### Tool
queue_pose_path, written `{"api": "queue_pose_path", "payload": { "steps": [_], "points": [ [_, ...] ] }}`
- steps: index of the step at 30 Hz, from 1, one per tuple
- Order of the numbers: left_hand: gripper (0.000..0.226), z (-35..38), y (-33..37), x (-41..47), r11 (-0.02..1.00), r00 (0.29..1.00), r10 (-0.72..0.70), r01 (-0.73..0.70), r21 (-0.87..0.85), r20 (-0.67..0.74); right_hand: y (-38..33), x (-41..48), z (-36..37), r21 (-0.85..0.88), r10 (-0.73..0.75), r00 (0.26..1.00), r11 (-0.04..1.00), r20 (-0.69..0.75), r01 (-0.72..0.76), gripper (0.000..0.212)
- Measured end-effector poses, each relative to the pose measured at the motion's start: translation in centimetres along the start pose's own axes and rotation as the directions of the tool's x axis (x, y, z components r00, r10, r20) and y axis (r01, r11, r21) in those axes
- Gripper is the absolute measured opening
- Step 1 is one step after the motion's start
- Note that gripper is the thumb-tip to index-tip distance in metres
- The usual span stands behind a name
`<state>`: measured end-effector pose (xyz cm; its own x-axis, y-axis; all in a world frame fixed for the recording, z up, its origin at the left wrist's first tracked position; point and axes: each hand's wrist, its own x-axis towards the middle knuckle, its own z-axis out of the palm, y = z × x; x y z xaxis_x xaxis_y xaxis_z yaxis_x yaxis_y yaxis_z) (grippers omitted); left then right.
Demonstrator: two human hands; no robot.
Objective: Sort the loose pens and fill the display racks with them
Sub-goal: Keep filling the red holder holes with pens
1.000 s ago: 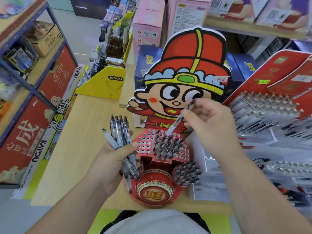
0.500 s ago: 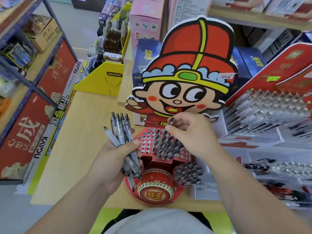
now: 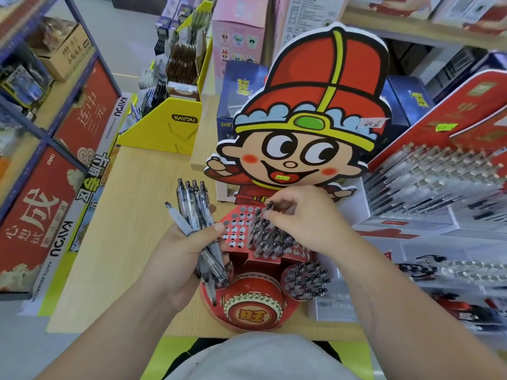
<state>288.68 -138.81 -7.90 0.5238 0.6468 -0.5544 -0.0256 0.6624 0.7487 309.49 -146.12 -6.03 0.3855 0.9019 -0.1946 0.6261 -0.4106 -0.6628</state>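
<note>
Right hand point(image 3: 304, 220) is pinching one pen point(image 3: 269, 208) by its top and holding it upright at the 12 o'clock edge of the red rack's hole grid point(image 3: 233, 233). It is touching the standing pens point(image 3: 270, 239) already filling the grid's 3 o'clock half. Unfilled holes are showing on the 9 o'clock side. Left hand point(image 3: 181, 250) is gripping a bundle of pens point(image 3: 194, 207), clickers pointing to 12 o'clock and tips hanging over the rack's 7 o'clock rim. A round cup of pens point(image 3: 306, 281) is sitting at the rack's 4 o'clock. The drum base point(image 3: 253, 311) is sitting near the tabletop's point(image 3: 123, 229) near edge. A cartoon cutout point(image 3: 307, 119) is standing right behind at 12 o'clock. Bare tabletop is stretching to 9 o'clock, up to a yellow box point(image 3: 164, 130) at 11. A tiered pen display point(image 3: 439, 174) is crowding in at 3 o'clock.
</note>
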Motion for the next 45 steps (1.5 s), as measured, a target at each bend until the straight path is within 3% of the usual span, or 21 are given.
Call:
{"api": "queue_pose_path", "payload": {
  "steps": [5,9,15,19,22,36,45],
  "points": [
    [0.023,-0.1,0.1,0.0,1.000,1.000,0.005,-0.005,0.004,-0.012,0.0,-0.4,-0.1,-0.115,-0.078,0.996,0.990,0.038,0.082,0.018],
    [0.005,0.0,0.1,-0.2,1.000,0.999,0.022,-0.022,-0.012,-0.028,0.0,-0.8,0.0,-0.116,-0.088,0.995,0.990,-0.040,0.083,0.013],
    [0.010,0.2,-0.2,-0.3,0.998,0.999,0.039,-0.040,-0.051,-0.024,-0.6,-0.8,-0.1,-0.163,-0.097,0.995,0.982,-0.032,0.091,0.014],
    [0.035,0.1,-0.2,-0.6,0.999,1.000,-0.005,0.005,-0.034,0.006,-0.9,-0.8,-0.1,-0.188,-0.087,0.996,0.979,-0.008,0.084,0.014],
    [0.042,0.2,-0.3,-0.7,0.999,0.999,-0.021,0.021,-0.029,0.030,-0.8,-0.7,0.0,-0.179,-0.076,0.997,0.981,-0.014,0.072,0.013],
    [0.022,0.9,-0.1,-1.8,0.996,0.991,-0.092,0.090,0.025,0.100,-1.3,0.1,-0.5,-0.239,-0.077,0.993,0.966,0.089,0.096,0.007],
    [0.008,1.0,-0.1,-2.0,0.997,0.989,-0.045,0.036,0.061,0.144,-1.0,-0.4,-1.3,-0.182,-0.050,0.987,0.980,0.153,0.077,0.025]
  ]
}}
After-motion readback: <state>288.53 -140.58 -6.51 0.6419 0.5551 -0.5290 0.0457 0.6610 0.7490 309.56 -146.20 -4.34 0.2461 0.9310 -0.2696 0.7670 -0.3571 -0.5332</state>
